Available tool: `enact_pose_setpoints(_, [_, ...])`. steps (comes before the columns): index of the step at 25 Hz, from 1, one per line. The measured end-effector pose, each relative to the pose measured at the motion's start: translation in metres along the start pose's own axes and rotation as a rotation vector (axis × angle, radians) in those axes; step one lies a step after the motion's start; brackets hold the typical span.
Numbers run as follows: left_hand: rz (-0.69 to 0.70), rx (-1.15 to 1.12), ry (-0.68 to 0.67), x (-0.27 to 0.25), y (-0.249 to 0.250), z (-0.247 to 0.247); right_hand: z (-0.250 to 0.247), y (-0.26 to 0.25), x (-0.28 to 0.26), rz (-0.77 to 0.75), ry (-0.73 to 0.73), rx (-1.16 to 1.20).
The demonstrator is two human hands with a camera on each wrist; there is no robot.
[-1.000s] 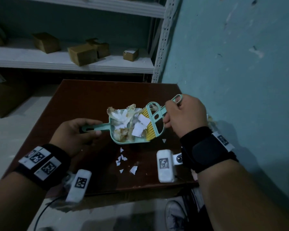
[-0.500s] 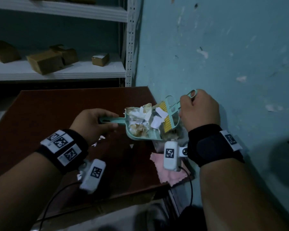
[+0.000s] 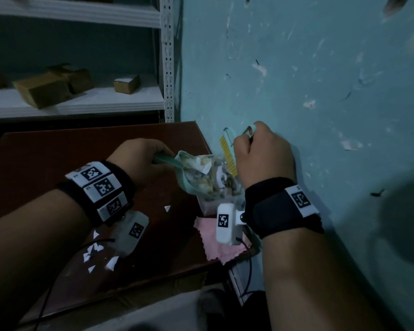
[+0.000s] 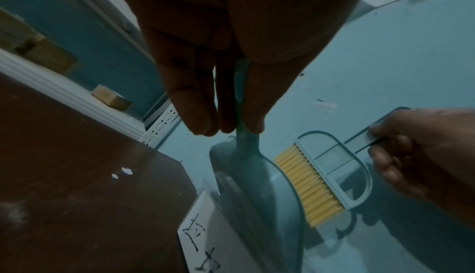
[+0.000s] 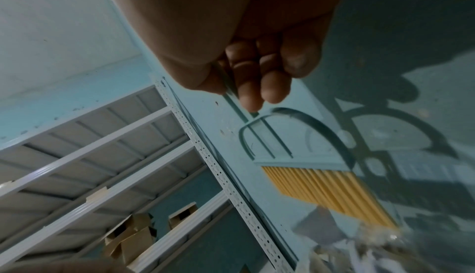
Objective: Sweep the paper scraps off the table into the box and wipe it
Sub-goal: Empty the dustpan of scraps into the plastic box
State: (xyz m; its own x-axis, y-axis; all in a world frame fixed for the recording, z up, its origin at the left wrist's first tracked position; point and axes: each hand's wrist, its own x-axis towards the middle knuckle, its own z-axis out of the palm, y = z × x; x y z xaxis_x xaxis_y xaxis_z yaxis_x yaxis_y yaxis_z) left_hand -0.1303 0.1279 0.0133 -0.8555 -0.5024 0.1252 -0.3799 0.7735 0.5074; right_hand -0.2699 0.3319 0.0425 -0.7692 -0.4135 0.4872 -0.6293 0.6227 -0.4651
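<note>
Left hand (image 3: pixel 139 161) is gripping the dustpan (image 3: pixel 189 173) handle, tipping its mouth toward 4 o'clock over the box (image 3: pixel 209 203) off the table (image 3: pixel 81 149) edge; right hand (image 3: pixel 261 154) is clutching the brush (image 3: pixel 228 151), bristles sitting nearest the paper scraps (image 3: pixel 210 173)

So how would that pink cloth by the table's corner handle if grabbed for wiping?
The pink cloth lies flat, its corner drooping over the table edge, so it is probably floppy and light. Pushed, it would likely bunch up rather than slide.
</note>
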Motion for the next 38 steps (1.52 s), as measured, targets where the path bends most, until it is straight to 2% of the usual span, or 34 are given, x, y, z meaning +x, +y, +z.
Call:
enact_pose_setpoints(5, [0.115,0.190,-0.024,0.011,0.014,-0.004,-0.002,-0.003,-0.005,0.053,0.068,0.157])
enact_pose_setpoints(10, [0.145,0.215,-0.028,0.016,0.021,-0.006,0.016,-0.010,-0.009,0.136,-0.113,0.239])
enact_pose_setpoints(17, [0.153,0.240,-0.002,0.015,0.022,-0.018,0.035,0.015,0.003,0.213,-0.186,0.182])
enact_pose_setpoints(19, [0.154,0.264,-0.012,0.015,0.022,-0.023,0.033,0.016,0.004,0.218,-0.164,0.197])
enact_pose_setpoints(23, [0.161,0.282,-0.014,0.012,0.022,-0.032,0.015,0.008,0.006,0.171,0.003,0.239])
enact_pose_setpoints(25, [0.170,0.288,0.010,0.010,0.023,-0.035,0.012,0.008,0.005,0.138,0.016,0.206])
enact_pose_setpoints(27, [0.175,0.308,0.027,0.008,0.026,-0.039,0.018,0.011,0.003,0.134,-0.061,0.154])
enact_pose_setpoints(31, [0.179,0.330,0.029,0.005,0.030,-0.045,0.042,0.018,0.000,0.165,-0.313,0.009])
enact_pose_setpoints(33, [0.176,0.339,0.030,0.004,0.030,-0.045,0.048,0.020,0.000,0.164,-0.368,-0.025])
enact_pose_setpoints(35, [0.172,0.343,0.034,0.002,0.029,-0.045,0.047,0.021,0.001,0.154,-0.349,-0.011])
enact_pose_setpoints(38, [0.171,0.312,0.070,-0.001,0.028,-0.047,0.032,0.017,0.004,0.145,-0.228,0.071])
